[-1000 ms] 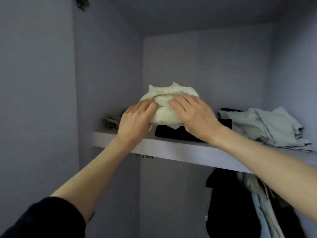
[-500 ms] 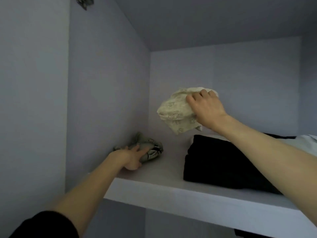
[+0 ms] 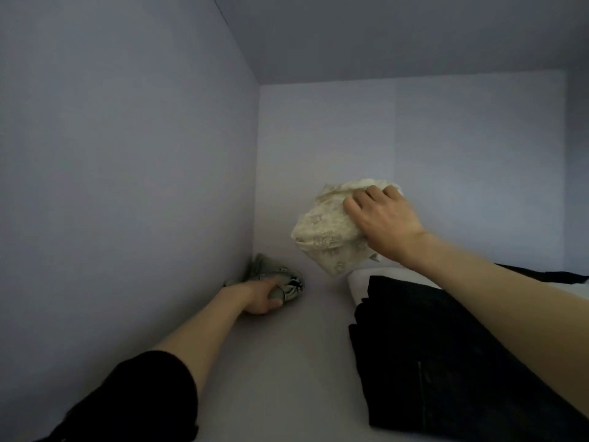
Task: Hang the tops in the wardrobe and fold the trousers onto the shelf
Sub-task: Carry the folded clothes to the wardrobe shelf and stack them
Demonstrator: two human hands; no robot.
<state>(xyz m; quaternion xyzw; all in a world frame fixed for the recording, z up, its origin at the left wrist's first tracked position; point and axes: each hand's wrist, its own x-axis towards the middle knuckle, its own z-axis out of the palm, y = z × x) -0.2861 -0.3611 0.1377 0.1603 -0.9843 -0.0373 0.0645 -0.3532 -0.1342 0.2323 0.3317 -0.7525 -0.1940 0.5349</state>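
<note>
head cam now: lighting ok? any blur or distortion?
Head view: dim, flat light, no glare; right hand and the cream bundle it grips are slightly motion-soft; black folded garment loses detail in shadow; wide-angle stretch skews the wardrobe's left wall.

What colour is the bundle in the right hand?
Cream with a faint floral print, seen in the head view: the bundle held by the right hand.

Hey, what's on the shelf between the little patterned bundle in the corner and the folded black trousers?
Nothing: in the head view, bare shelf separates the patterned bundle from the black trousers. The cream bundle hangs above that stretch, held up by the right hand.
</note>
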